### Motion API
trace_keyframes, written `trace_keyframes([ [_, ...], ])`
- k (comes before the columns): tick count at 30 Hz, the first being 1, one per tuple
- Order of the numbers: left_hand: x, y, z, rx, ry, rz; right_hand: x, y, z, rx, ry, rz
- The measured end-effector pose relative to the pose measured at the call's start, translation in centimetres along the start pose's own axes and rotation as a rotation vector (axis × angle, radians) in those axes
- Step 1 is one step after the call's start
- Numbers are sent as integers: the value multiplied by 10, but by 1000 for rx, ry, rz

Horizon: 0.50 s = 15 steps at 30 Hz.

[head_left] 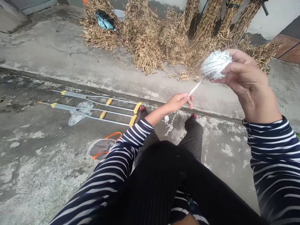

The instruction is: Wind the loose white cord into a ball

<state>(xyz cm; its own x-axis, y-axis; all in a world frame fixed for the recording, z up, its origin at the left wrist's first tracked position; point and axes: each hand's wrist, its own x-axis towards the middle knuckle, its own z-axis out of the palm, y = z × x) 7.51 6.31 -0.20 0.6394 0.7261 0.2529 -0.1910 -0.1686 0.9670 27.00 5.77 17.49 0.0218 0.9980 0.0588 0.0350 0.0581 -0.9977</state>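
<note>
My right hand [248,75] is raised at the right, its fingers and thumb closed around a ball of white flat cord [216,65]. From the ball a white strand [195,88] runs down to the left, pulled straight. Its lower end is pinched between the thumb and fingers of my left hand [179,101], which is in front of my knees. On the ground between my feet lies a small tangle of white cord [169,125], with a small round wad [166,118] beside it.
A pair of crutches [93,107] with yellow pads lies on the concrete at the left, over a clear plastic bag [81,113]. Nearer me is a bag with orange handles [100,148]. Dried plant bundles [150,40] lean along the wall, beyond a low concrete step [70,62].
</note>
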Motion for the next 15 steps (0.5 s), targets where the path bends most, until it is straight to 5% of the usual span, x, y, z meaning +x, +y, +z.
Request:
trace_keyframes([
  [4,-20,-12,-11,-29,-123,-115,16,18,-14,-36,67,-58],
  [8,-31,4,-10,-132,-218,-165,20,44,-11,-210,120,-292],
  [15,-23,23,-19,-342,-200,-217,7,128,3,-695,7,-549],
])
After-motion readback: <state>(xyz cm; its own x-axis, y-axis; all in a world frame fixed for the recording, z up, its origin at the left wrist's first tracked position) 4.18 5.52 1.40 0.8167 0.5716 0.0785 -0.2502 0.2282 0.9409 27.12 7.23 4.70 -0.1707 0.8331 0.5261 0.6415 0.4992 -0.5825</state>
